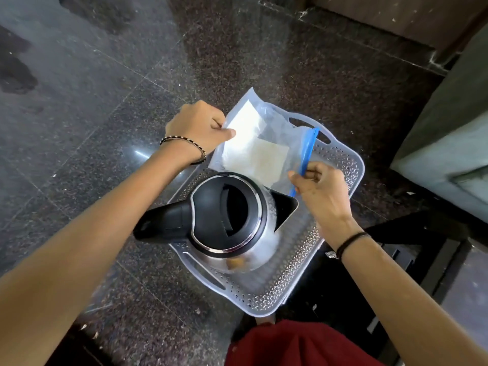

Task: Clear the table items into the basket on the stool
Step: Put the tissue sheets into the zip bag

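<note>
Step in hand: placing a zip bag (253, 151) into the basket (340, 175). Both hands are closed on the bag. Left hand (200, 128) pinches the far-left corner, thumb on top. Right hand (319, 188) pinches the blue zip strip (307, 151) at the near-right edge. The bag is clear plastic with white folded contents, maybe paper or cloth, can't tell. It is held tilted over the far half of the basket, its top-left corner sticking out past the rim; whether its lower edge touches the basket floor is hidden.

A kettle (232, 217) sits upright in the basket, 1 item already in, black lid shut, handle (161, 225) overhanging the left rim, spout pointing right. The bag's near edge is just beside or touching the kettle lid.

The stool is mostly hidden under the basket; dark frame parts show at right. The table is not clearly in view.

Next move, judged: lower the bag flat into the gap beyond the kettle, or stand it against the far wall, then open both pinches. Space is tight, so the bag may need tucking so it doesn't ride on the lid or hang over the rim.
</note>
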